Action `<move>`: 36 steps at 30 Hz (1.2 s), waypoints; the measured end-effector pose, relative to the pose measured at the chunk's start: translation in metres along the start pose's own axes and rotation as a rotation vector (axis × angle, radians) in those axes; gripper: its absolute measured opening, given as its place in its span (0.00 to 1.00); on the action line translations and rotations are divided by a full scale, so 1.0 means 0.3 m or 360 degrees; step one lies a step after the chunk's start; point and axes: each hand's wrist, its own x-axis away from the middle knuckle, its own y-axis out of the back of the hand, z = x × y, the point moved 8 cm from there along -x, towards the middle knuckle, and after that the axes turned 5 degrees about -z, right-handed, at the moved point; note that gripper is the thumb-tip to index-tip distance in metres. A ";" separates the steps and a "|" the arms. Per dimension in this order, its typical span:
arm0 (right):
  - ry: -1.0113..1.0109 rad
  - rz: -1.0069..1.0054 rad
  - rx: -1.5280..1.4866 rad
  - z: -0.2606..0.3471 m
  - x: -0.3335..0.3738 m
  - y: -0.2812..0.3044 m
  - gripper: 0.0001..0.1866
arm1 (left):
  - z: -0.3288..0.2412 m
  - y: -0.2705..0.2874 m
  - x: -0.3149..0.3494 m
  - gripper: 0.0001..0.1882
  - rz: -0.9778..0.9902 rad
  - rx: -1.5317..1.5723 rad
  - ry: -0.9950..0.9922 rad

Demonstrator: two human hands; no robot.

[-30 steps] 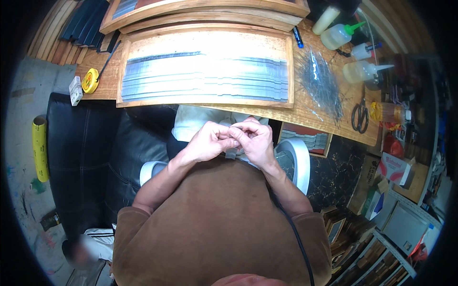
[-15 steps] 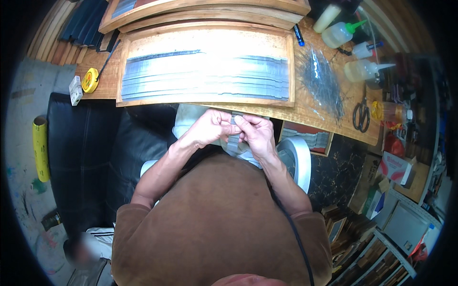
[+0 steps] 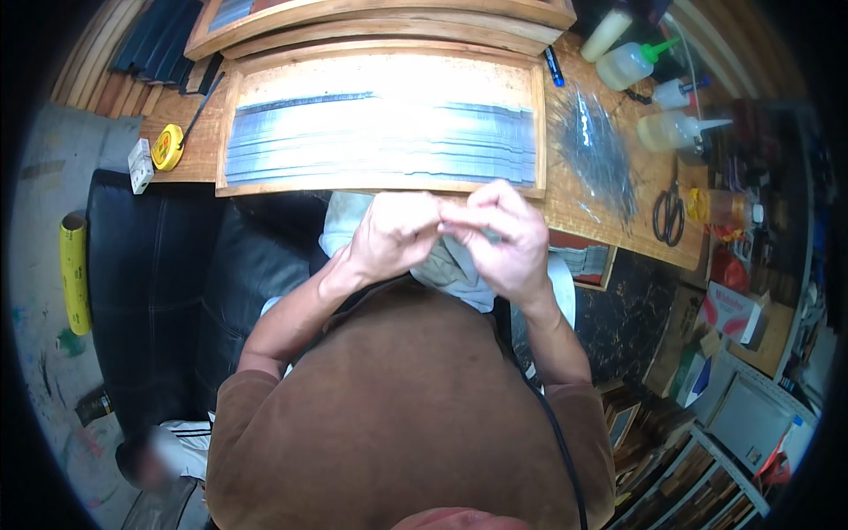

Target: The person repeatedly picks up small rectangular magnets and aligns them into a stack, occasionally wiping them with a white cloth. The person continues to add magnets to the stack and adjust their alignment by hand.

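Observation:
My left hand (image 3: 397, 231) and my right hand (image 3: 511, 240) meet just in front of the near edge of a shallow wooden tray (image 3: 222, 132). The left fingers are curled and pinched toward the right hand. On the right hand, thumb and fingers are bent together, touching or nearly touching the left fingertips. Whatever the fingers hold is hidden behind them. Rows of thin grey strips (image 3: 291, 146) fill most of the tray, with glare over the middle. A pale cloth (image 3: 450, 274) lies on my lap beneath the hands.
Right of the tray lie a heap of thin dark strands (image 3: 594, 159), black scissors (image 3: 669, 218) and squeeze bottles (image 3: 671, 131). A yellow tape measure (image 3: 167, 148) rests at the left. Below the table edge sits another box of grey strips (image 3: 585, 260). Someone (image 3: 159, 459) is at lower left.
Half a second ago a short grey strip showed between both hands; now it is out of sight. My right hand has moved right and turned, and the left has rolled over.

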 end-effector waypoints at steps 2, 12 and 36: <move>0.0125 -0.0005 0.0080 0.067 0.017 0.004 0.15 | -0.051 0.024 -0.012 0.16 -0.0087 0.0105 -0.0077; 0.0068 -0.0089 0.0027 0.049 -0.034 0.015 0.13 | -0.003 0.006 -0.059 0.21 -0.0132 0.0460 0.0154; -0.0476 0.0258 -0.0296 -0.093 0.129 -0.119 0.10 | 0.037 -0.006 0.232 0.07 0.0152 0.0643 0.1149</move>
